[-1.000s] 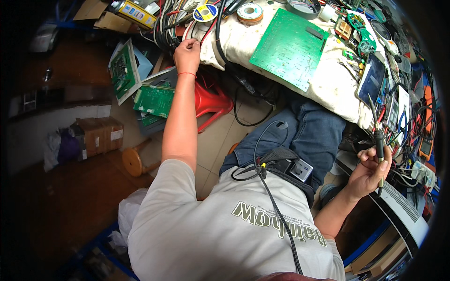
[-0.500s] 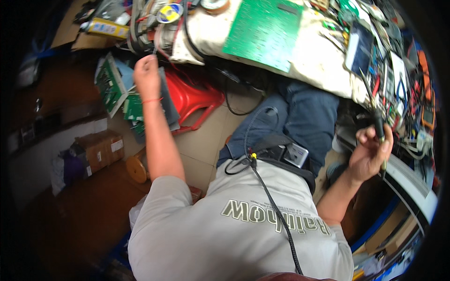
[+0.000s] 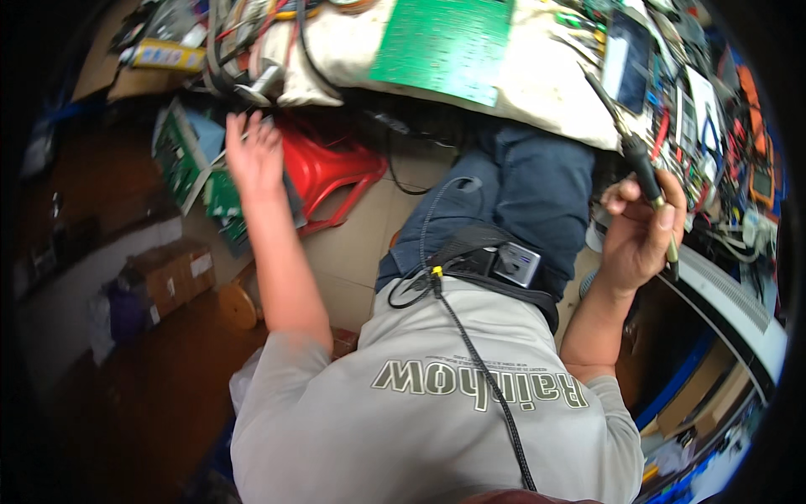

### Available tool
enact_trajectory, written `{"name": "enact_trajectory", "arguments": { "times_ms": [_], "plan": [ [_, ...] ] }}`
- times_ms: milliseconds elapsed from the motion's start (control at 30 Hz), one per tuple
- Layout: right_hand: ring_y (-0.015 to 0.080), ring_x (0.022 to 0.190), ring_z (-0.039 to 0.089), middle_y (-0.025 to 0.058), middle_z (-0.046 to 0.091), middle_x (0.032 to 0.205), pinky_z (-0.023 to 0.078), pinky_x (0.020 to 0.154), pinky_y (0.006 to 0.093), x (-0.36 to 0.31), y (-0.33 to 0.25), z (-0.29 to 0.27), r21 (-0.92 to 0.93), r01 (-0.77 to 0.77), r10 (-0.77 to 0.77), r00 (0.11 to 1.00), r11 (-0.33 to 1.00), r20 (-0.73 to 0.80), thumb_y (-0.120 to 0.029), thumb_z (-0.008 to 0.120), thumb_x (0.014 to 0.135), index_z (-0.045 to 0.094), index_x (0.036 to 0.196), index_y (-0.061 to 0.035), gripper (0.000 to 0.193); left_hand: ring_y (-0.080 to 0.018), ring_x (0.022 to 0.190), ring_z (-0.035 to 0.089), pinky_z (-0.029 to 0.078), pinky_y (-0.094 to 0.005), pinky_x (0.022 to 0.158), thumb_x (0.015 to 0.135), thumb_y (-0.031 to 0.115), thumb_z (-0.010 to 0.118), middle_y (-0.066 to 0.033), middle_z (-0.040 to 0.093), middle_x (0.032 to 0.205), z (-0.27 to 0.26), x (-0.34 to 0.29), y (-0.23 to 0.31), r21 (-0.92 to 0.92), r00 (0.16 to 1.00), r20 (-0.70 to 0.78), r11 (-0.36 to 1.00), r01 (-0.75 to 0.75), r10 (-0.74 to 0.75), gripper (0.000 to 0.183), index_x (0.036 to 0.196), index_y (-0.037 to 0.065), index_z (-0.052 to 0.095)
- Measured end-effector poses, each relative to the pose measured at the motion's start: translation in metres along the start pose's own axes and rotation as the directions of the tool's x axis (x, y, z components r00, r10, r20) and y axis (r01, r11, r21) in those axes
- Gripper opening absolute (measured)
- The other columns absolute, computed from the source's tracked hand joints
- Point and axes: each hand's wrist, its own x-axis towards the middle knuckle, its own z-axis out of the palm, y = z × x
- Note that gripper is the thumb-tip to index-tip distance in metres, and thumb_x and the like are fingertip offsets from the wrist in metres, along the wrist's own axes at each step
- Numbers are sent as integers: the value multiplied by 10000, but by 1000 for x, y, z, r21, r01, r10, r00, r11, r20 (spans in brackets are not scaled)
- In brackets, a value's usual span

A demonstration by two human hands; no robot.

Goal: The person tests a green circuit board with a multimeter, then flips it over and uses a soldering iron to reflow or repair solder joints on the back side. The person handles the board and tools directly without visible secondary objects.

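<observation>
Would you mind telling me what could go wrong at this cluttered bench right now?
The right hand grips a soldering iron beside tangled cables; its tip might scorch them. The left hand is open, away from the green circuit board, which lies unsteadied on the cloth.

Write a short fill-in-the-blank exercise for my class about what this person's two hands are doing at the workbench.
1. The right hand grips a ____ with a black handle.
2. The left hand is open and holds ____.
3. The large circuit board on the white cloth is ____ in colour.
4. Below the left hand stands a ____ plastic stool.

Missing words: soldering iron; nothing; green; red
</observation>
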Motion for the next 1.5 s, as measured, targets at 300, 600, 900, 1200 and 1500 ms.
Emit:
{"name": "enact_trajectory", "arguments": {
  "times_ms": [300, 600, 900, 1200, 1500],
  "plan": [
    [205, 741, 607, 189, 658, 932, 535, 721, 378, 10, 16, 5, 33, -32, 33, 999, 999, -27, -320, 441, 1098, 494, 1384, 74, 490, -65, 558, 519, 317, -193, 403, 943, 75, 682, -16, 615, 833, -10, 95, -38, 136, 971, 223, 984, -117, 84, 87, 1010, 60, 629],
    [202, 711, 598, 174, 675, 915, 514, 694, 384, 23, 15, 27, 116, -15, 7, 998, 993, 70, -329, 462, 1086, 512, 1393, 55, 494, -323, 1049, 659, 541, -373, 948, 716, 30, 823, -158, 601, 1201, -8, 80, -71, 872, 773, 381, 82, -483, 507, 411, 1119, 28, 741],
    [187, 707, 573, 158, 676, 926, 492, 696, 373, 11, -2, 16, 103, 35, -39, 999, 994, 38, -330, 456, 1084, 522, 1396, 32, 482, -370, 995, 639, 530, -408, 905, 751, 124, 840, -183, 632, 1085, -28, 81, -60, 853, 767, 521, -251, -458, 374, 378, 1110, 53, 747],
    [197, 761, 613, 185, 684, 987, 517, 717, 368, 0, -11, 11, 0, 123, -123, 991, 992, 52, -257, 507, 1078, 493, 1431, -23, 424, -150, 1079, 661, 512, -314, 1011, 933, -49, 728, -76, 694, 1228, -24, -73, -10, 361, 863, 224, 784, -506, 454, 362, 1281, -19, 633],
    [380, 1222, 646, 303, 606, 1375, 534, 1012, 454, 19, 0, 97, -164, 318, -187, 825, 934, 533, -301, 805, 890, 526, 1388, -76, 614, -278, 1088, 647, 529, -358, 951, 760, -21, 809, -167, 610, 1232, 96, -180, -20, 312, 512, 803, 517, -797, 305, 511, 1236, -54, 626]
  ]
}}
